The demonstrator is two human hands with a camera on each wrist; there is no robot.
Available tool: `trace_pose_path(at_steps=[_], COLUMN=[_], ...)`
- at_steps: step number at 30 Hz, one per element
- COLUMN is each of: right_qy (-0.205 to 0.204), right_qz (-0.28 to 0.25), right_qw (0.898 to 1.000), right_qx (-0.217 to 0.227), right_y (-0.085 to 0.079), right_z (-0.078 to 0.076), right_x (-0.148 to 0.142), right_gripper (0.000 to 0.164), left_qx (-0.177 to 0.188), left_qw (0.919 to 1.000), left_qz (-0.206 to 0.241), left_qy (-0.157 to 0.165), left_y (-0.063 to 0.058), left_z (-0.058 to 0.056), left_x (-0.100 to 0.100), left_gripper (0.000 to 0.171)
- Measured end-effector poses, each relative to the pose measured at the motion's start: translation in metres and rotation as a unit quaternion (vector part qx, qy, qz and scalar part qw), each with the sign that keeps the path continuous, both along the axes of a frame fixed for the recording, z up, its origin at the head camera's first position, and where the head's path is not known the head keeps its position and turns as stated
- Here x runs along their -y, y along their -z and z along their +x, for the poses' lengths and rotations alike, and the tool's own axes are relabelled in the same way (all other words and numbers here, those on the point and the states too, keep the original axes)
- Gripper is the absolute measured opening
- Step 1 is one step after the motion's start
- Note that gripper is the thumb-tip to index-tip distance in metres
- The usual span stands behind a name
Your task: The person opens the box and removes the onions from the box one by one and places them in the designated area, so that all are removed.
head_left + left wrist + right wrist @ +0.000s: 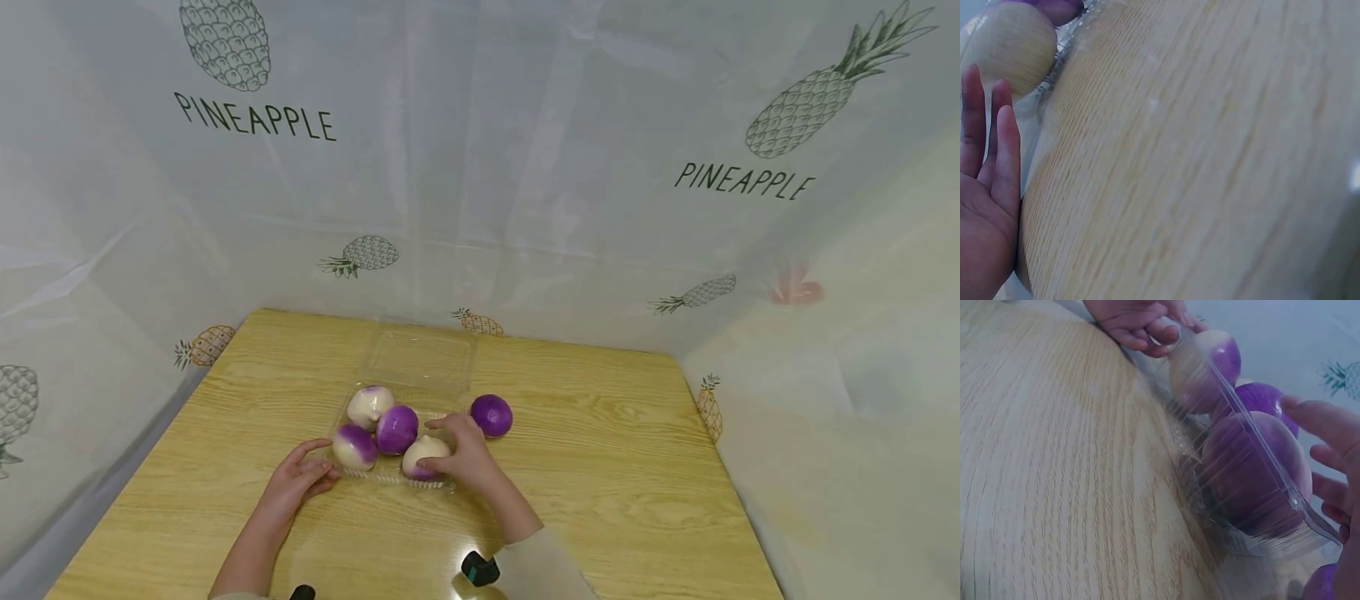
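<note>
right grip: the right hand [467, 450] pinches the near-right turnip, thumb over its near side and a finger reaching past its far side.
pinched turnip: the near-right turnip [424, 451], cream above and purple below in the head view, sits in the box's near-right corner, behind the clear wall.
left grip: the left hand [298, 477] is spread, fingers fairly straight, fingertips at the box's left edge, beside the near-left turnip.
other turnips in the box: the middle turnip [397, 430], mostly purple; the near-left turnip [355, 448], half cream and half purple; the far-left turnip [370, 407], mainly cream. the three are clustered close together.
box: a clear plastic box [427, 484] with a ridged near rim, between the two hands.
lid: the clear lid [422, 358] lies folded back on the far side.
loose turnip: one purple turnip [491, 416] is outside the box, just right of it, near the right hand.
worktop: a wood-grain worktop [600, 467] under everything.
sleeve: a pale sleeve [543, 567] on the right arm, with a black device [480, 569] by it.
backdrop: a whitish sheet [525, 167] printed with pineapples.
</note>
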State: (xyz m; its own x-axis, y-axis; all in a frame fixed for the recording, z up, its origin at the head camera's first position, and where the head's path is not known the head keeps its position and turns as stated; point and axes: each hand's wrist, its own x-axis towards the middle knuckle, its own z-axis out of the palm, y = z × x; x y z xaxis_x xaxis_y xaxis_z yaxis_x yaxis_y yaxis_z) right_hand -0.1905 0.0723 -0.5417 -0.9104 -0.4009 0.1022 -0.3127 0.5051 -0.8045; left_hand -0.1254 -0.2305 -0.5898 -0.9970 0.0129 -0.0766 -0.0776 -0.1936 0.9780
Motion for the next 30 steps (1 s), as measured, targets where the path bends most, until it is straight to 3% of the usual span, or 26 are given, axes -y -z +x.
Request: trace_pose_path(at_steps=[13, 30], right_qy=[-0.029, -0.019], right_qz=[0.114, 0.124], right_qw=[0.990, 0.988], right_qx=[-0.081, -0.094], right_y=[0.0009, 0.0056], right_z=[0.0058, 0.0031], right_x=[0.0011, 0.0015], right_gripper=[0.067, 0.063], left_qx=[-0.007, -0.004], left_qw=[0.9999, 1.0000], left_qz=[0.009, -0.004], left_qy=[0.013, 0.001], left_y=[-0.0035, -0.0012], left_z=[0.0024, 0.0010], left_x=[0.0013, -0.0006], left_gripper=[0.031, 0.029])
